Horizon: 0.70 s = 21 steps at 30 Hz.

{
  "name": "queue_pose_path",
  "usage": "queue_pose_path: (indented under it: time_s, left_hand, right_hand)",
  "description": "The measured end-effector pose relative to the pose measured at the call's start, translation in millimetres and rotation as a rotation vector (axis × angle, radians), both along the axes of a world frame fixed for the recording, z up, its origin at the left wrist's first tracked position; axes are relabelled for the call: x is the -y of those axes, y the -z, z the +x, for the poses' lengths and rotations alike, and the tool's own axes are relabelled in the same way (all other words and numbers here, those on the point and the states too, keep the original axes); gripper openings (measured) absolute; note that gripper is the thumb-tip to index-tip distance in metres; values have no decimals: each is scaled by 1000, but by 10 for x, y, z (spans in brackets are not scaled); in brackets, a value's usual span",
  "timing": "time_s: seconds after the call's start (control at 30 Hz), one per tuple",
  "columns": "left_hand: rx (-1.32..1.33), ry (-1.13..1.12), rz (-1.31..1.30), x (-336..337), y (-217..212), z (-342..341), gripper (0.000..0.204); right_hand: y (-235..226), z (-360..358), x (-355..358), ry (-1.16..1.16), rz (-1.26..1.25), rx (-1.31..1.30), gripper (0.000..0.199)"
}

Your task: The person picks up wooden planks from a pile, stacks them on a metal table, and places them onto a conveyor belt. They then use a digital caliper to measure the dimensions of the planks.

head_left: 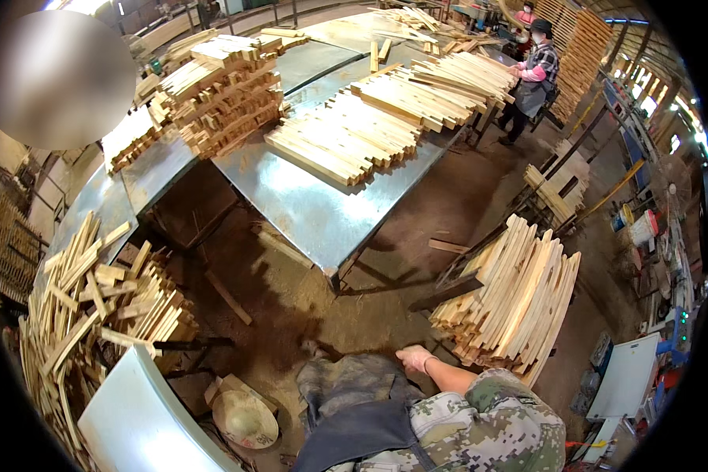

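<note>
My right hand (415, 359), in a pale glove, hangs low in front of me at the end of a camouflage sleeve (492, 409). Its fingers are loosely bent and nothing is in it. Just to its right leans a stack of long pale wooden slats (515, 303) on a dark frame. My left hand is out of view. Below me are my dark apron (354, 436) and grey trousers (346, 377).
A big metal-topped table (315, 208) carries rows of slats (354, 134) and a tall stack (228, 94). A loose heap of sticks (94, 307) lies at the left beside a white panel (138, 421). A person in an apron (531, 79) works at the table's far end. Sawdust covers the floor.
</note>
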State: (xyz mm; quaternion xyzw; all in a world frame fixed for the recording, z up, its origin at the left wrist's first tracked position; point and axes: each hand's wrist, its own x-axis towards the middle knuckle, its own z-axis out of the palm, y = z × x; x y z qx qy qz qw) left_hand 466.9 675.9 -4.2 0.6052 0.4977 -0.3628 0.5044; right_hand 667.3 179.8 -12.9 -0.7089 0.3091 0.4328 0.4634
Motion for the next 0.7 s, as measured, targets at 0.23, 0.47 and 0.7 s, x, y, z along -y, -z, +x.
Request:
queue_pose_path:
  time_s: [0.23,0.47,0.7]
  left_hand:
    - [50,-4,-23,-501,172,1737,36]
    - [184,-136,-66,-668,3,4971,18]
    - [529,-179,-356,101,-760,7049,18]
  right_hand:
    - [-515,556,-173,142,-293,-299,37]
    - [-659,2453,171,211,-82,161,40]
    - [-860,4612,1134,329,-360,529,89]
